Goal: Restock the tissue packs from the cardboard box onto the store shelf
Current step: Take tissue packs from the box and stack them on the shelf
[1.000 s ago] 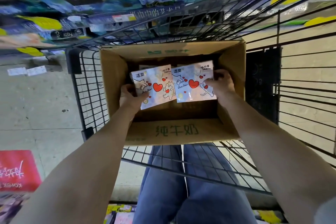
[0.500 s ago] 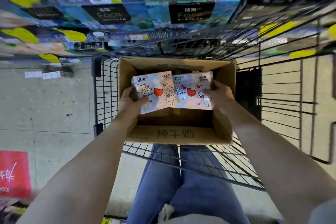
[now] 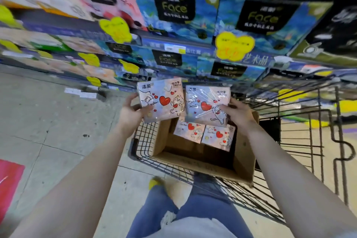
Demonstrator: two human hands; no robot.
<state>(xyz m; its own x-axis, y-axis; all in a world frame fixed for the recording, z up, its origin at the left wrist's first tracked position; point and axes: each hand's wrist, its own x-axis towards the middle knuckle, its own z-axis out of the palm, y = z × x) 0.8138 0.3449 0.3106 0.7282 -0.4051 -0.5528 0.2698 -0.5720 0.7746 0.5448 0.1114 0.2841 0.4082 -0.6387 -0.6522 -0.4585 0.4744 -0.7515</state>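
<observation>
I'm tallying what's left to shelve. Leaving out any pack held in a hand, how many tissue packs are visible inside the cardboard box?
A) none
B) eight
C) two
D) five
C: two packs show inside the cardboard box, side by side at its far end. Above it, the left hand holds another pack and the right hand a fourth pack.

Left pack (image 3: 160,100): pink, red hearts, cat print; left hand (image 3: 131,112) grips its left edge.
Right pack (image 3: 207,106): same print; right hand (image 3: 238,112) grips its right edge.
Spare packs (image 3: 190,132): two, below both grips.
Cardboard box (image 3: 243,160): open, underneath them.
</observation>
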